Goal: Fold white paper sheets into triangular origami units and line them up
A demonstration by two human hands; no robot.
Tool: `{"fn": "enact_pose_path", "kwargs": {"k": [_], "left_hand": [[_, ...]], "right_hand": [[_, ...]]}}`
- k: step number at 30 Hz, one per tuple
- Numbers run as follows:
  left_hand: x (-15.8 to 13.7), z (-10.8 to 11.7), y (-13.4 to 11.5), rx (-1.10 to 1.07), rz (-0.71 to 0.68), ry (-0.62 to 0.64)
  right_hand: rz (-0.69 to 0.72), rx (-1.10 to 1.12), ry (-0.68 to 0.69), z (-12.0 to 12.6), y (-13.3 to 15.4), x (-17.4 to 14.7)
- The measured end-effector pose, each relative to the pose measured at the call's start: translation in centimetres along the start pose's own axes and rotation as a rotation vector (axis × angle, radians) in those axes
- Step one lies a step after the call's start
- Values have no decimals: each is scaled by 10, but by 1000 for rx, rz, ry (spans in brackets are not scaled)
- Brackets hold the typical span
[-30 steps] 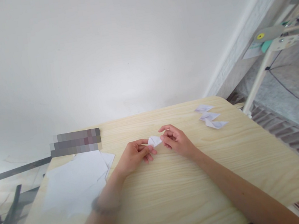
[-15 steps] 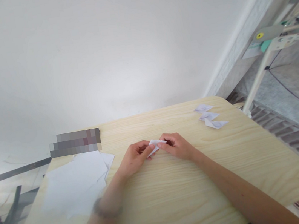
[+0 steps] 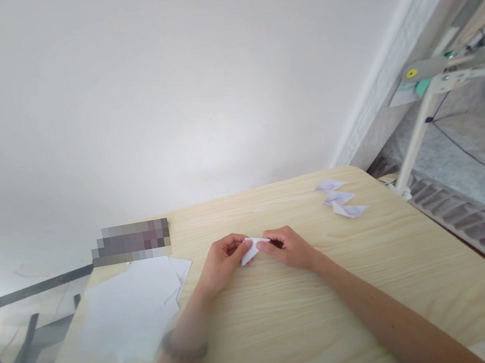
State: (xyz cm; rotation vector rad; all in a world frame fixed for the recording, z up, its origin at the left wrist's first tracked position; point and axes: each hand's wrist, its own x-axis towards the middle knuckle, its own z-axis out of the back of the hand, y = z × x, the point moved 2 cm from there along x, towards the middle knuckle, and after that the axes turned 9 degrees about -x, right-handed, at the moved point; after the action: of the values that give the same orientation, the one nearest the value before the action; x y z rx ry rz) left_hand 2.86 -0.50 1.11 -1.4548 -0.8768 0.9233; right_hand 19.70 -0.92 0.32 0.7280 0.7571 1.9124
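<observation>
Between my two hands is a small piece of folded white paper (image 3: 253,248), held a little above the table's middle. My left hand (image 3: 224,262) pinches its left end, thumb on top. On the right end, my right hand (image 3: 290,249) presses with its thumb, the other fingers curled behind. The fingertips behind the paper are partly hidden. Three folded white paper shapes (image 3: 338,197) with pointed ends lie in a row toward the back right of the table.
Loose white paper sheets (image 3: 129,309) lie in a pile on the table's left. Behind them is a blurred-out dark object (image 3: 130,242). The wooden table (image 3: 288,341) stands against a white wall (image 3: 197,77). A white metal frame (image 3: 416,140) rises beyond the right edge.
The paper between my hands has turned slightly, and my right thumb lies further along it. The whole scene sits a little lower as the camera has tilted.
</observation>
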Motion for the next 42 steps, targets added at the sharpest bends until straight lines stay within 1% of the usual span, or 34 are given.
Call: {"fn": "enact_pose_path", "kwargs": {"k": [6,10,15,23,34,42], "left_hand": [[1,2,2,-19,-32,18],[0,2,2,-17,-27,17],[1,1,2,-56,0,18],[2,1,2,-38,-8,35],[1,-1,-2,-19,-14,39],[0,-2,-4,-21,1,44]], "right_hand": [[32,-5,6,1,1,1],[48,2,15,2,3,1],[24,29,-5,1,1,1],[-18,88,-1,1,0,1],[-12,26,-16,1,0,1],[-12,23,-15,1,0,1]]}}
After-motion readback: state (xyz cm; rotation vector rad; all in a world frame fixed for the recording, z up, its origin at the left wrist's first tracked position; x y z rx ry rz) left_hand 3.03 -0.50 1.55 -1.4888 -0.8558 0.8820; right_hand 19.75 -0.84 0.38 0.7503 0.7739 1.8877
